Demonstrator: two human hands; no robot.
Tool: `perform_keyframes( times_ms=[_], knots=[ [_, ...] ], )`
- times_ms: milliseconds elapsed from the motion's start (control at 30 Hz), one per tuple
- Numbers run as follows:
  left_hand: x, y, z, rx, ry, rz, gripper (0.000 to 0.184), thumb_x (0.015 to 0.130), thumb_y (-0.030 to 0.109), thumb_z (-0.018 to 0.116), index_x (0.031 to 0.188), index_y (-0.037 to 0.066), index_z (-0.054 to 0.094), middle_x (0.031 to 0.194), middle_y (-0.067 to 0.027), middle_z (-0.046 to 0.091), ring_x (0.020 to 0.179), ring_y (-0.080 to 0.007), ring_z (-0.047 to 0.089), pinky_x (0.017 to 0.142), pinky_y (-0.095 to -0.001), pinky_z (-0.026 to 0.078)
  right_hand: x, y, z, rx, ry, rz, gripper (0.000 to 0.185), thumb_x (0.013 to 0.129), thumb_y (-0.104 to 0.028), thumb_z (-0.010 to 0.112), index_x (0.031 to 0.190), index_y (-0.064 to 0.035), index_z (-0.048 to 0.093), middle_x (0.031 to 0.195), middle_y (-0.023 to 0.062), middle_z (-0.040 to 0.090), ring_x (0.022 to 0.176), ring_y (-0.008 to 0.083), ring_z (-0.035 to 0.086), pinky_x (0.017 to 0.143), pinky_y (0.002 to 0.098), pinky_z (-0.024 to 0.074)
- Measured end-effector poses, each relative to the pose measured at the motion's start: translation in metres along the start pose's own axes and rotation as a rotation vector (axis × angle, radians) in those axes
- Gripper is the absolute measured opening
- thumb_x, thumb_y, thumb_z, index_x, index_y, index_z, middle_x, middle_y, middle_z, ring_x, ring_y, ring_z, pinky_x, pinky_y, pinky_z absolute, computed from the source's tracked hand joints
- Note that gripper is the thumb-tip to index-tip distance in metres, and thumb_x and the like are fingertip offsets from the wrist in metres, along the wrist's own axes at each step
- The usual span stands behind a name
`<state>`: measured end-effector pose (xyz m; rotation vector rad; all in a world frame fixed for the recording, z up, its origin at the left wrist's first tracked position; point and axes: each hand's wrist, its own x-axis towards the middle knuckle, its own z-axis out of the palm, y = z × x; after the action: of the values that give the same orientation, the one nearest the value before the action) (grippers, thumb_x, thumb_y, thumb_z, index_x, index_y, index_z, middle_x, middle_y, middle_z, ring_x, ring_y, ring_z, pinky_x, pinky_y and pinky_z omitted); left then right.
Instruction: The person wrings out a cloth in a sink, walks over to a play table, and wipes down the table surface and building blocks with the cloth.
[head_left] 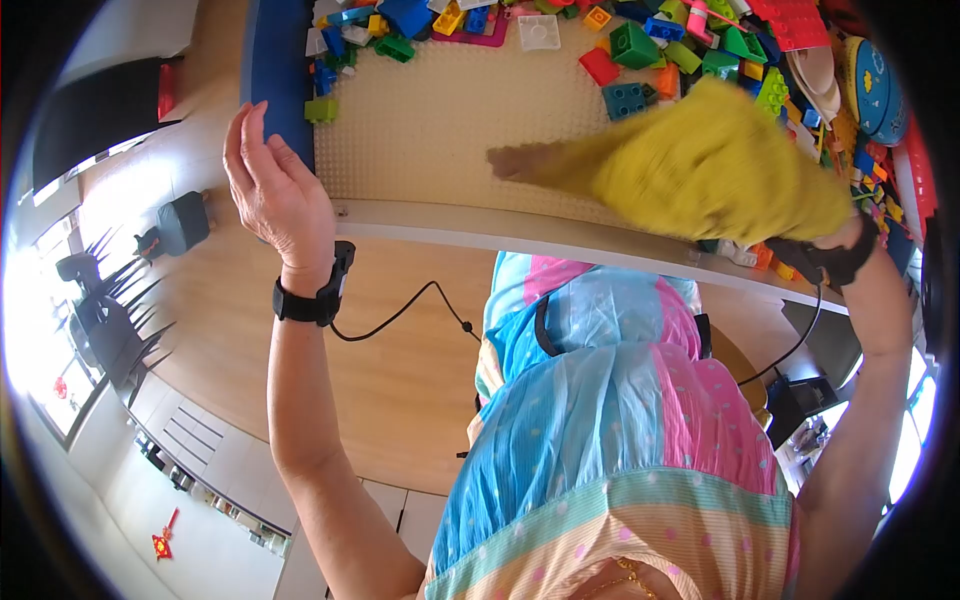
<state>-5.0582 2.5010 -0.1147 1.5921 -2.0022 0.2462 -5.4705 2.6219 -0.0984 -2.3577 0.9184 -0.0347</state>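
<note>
- Your left hand (pixel 280 190) has its fingers extended, beside the table edge (pixel 450 217).
- The blurred yellow cloth (pixel 720 165), near toy bricks (pixel 633 46), covers your right hand (pixel 838 234); its grip I can't tell.

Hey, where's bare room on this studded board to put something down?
The studded board is bare between the blue edge by your left hand, the yellow cloth and the front rail; toy blocks crowd the back and right. Under the cloth is hidden.

The head-worn camera looked forward and steeply down through a wide, round lens, with the wearer's garment (pixel 610 430) close below and the yellow cloth (pixel 720 165) farther out, over the bench (pixel 450 217).
</note>
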Motion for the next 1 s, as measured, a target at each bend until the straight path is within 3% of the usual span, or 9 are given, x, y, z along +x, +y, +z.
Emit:
perform_keyframes(
  times_ms=[133,267,367,433,500,600,733,900,1000],
  knots=[
    [0.001,-0.001,-0.006,-0.074,-0.016,-0.079,0.025,0.092,0.005,0.047,0.117,0.008,0.052,0.118,-0.0098,0.054,0.101,-0.0244,0.057,0.088,-0.0305,0.045,-0.045,0.003,-0.017,-0.006,0.049,0.145,0.042,0.094,-0.02,0.04,0.134,-0.0056,0.039,0.137,0.0083,0.042,0.123,0.0216,0.044,0.105,0.0355,0.0329],
    [0.012,-0.014,-0.027,-0.667,-0.021,-0.486,0.026,0.096,0.014,0.047,0.12,0.005,0.05,0.117,-0.0081,0.057,0.104,-0.0178,0.056,0.09,-0.0283,0.043,-0.049,0.01,-0.022,-0.015,0.086,0.189,0.042,0.094,-0.019,0.039,0.134,-0.0053,0.039,0.138,0.0083,0.042,0.124,0.0213,0.043,0.105,0.0351,0.0328],
    [0.011,-0.051,-0.034,-0.414,-0.12,-0.404,0.032,0.097,0.025,0.044,0.121,0.004,0.05,0.106,-0.0113,0.063,0.098,-0.0179,0.059,0.089,-0.029,0.044,-0.038,0.007,-0.024,-0.012,0.106,0.181,0.042,0.095,-0.019,0.038,0.135,-0.0051,0.038,0.138,0.0083,0.041,0.124,0.0212,0.043,0.105,0.0348,0.0328],
    [0.006,-0.071,-0.024,-0.242,-0.298,-0.519,0.052,0.095,0.048,0.038,0.111,0.002,0.057,0.092,-0.0167,0.065,0.089,-0.0239,0.063,0.078,-0.0328,0.047,-0.029,-0.004,-0.027,-0.005,0.109,0.171,0.042,0.095,-0.019,0.038,0.135,-0.005,0.038,0.138,0.0084,0.041,0.124,0.0211,0.043,0.105,0.0347,0.0327],
    [0.004,-0.075,-0.013,-0.304,-0.439,-0.725,0.06,0.092,0.057,0.037,0.108,0.004,0.061,0.093,-0.0201,0.064,0.093,-0.0279,0.062,0.078,-0.036,0.046,-0.019,-0.008,-0.031,0.022,0.117,0.146,0.042,0.095,-0.019,0.037,0.135,-0.0048,0.038,0.139,0.0084,0.041,0.125,0.0209,0.043,0.105,0.0345,0.0327],
    [0.021,-0.055,-0.023,-0.269,-0.519,-0.714,0.066,0.089,0.063,0.034,0.108,0.006,0.063,0.092,-0.0232,0.064,0.096,-0.034,0.061,0.08,-0.0406,0.046,0.023,-0.016,-0.036,0.178,0.13,0.075,0.042,0.095,-0.018,0.037,0.135,-0.0046,0.037,0.139,0.0084,0.04,0.125,0.0208,0.042,0.106,0.0342,0.0326],
    [0.027,-0.052,-0.007,-0.196,-0.389,-0.518,0.065,0.092,0.059,0.028,0.108,0.007,0.063,0.094,-0.0238,0.063,0.097,-0.0439,0.055,0.081,-0.0473,0.044,0.15,-0.017,-0.021,0.948,-0.001,0.011,0.042,0.096,-0.018,0.036,0.136,-0.0043,0.037,0.14,0.0084,0.04,0.125,0.0206,0.042,0.106,0.0338,0.0325],
    [0.027,-0.051,-0.004,-0.094,-0.447,-0.489,0.063,0.094,0.055,0.022,0.107,0.008,0.063,0.097,-0.0228,0.064,0.094,-0.0437,0.057,0.081,-0.049,0.045,0.289,0.023,0.033,2.475,-0.568,0.195,0.042,0.097,-0.017,0.035,0.136,-0.004,0.036,0.141,0.0085,0.039,0.126,0.0203,0.042,0.106,0.0333,0.0324],
    [0.027,-0.048,-0.002,-0.107,-0.446,-0.506,0.063,0.094,0.055,0.022,0.107,0.008,0.062,0.097,-0.0231,0.064,0.095,-0.0432,0.057,0.082,-0.0488,0.045,0.307,0.061,0.07,2.51,-0.598,0.268,0.042,0.097,-0.016,0.034,0.136,-0.004,0.037,0.14,0.0093,0.04,0.126,0.021,0.042,0.106,0.0341,0.0327]
  ],
)
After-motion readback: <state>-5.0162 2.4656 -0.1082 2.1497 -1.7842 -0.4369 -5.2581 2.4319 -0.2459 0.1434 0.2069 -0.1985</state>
